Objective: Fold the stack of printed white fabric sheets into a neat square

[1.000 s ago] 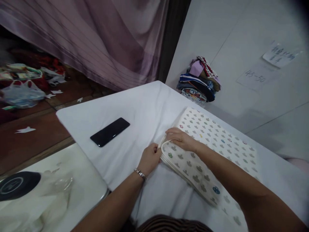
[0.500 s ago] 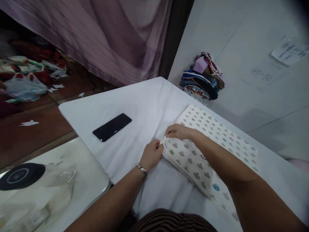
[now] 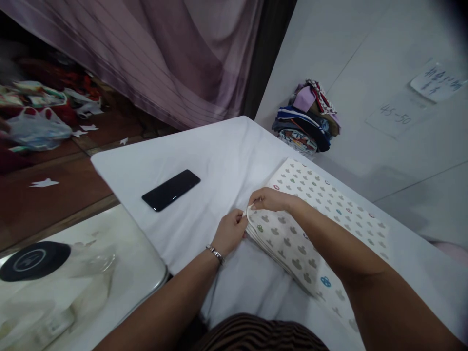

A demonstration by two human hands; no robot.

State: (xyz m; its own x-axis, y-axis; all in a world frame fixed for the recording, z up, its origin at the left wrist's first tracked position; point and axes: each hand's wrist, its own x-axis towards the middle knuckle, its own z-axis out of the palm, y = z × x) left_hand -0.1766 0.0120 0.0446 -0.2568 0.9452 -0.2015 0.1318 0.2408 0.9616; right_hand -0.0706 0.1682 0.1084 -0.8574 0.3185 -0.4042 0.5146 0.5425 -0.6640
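A folded cream cloth (image 3: pixel 298 251) printed with grey and a few coloured shapes lies in layers along the right of the white-covered table (image 3: pixel 215 146). My left hand (image 3: pixel 231 229), with a bracelet at the wrist, pinches the cloth's near-left corner. Just to its right, my right hand (image 3: pixel 268 199) is closed on the top edge of the same corner, its forearm crossing over the cloth. Both sets of fingertips almost meet. A black phone (image 3: pixel 171 190) lies flat on the table to the left of my hands.
A stack of folded clothes (image 3: pixel 305 117) stands by the wall at the table's far edge. At lower left, a second white table (image 3: pixel 135 243) carries a round black lid (image 3: pixel 34 262) and clear plastic. A pink curtain (image 3: pixel 190 58) hangs behind; a plastic bag (image 3: pixel 38 127) sits on the floor.
Almost nothing differs. My right hand has shifted very slightly left at the cloth's corner, and the camera view has moved a little. Both hands keep their hold.
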